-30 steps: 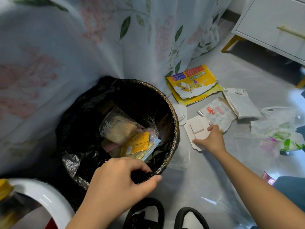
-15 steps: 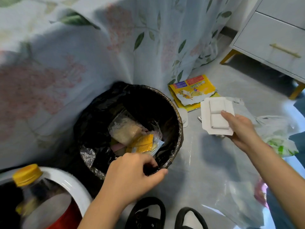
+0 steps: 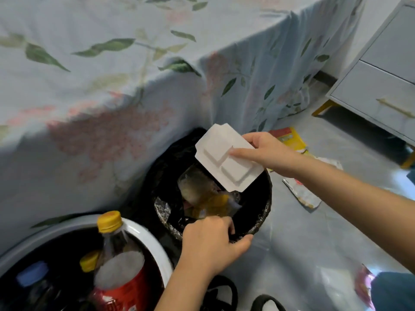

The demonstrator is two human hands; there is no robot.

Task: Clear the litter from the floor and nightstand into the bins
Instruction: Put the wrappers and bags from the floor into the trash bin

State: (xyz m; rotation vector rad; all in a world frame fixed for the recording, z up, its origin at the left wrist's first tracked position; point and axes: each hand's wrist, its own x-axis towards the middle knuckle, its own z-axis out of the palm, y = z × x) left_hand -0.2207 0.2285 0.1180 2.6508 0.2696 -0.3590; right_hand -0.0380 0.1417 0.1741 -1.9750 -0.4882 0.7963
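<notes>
My right hand (image 3: 268, 152) pinches a white moulded packaging tray (image 3: 226, 157) and holds it tilted above the mouth of the round bin with a black liner (image 3: 267, 212). Wrappers, one yellow and one clear, lie inside that bin. My left hand (image 3: 212, 242) grips the bin's near rim, fingers curled over the liner. On the floor beyond lie a yellow packet (image 3: 290, 138) and a flat printed wrapper (image 3: 303, 193). A white bin (image 3: 148, 236) at the lower left holds plastic bottles, the tallest with a yellow cap and red label (image 3: 119, 265).
The bed's floral sheet (image 3: 112, 97) hangs down right behind both bins. A white nightstand (image 3: 377, 93) with gold legs stands at the upper right. Black slippers (image 3: 226, 292) sit at the bottom edge. A clear plastic wrapper (image 3: 350, 281) lies on the floor at the lower right.
My right hand picked the white tray up off the floor and carried it left, over the black-lined bin. My left hand kept its grip on the rim.
</notes>
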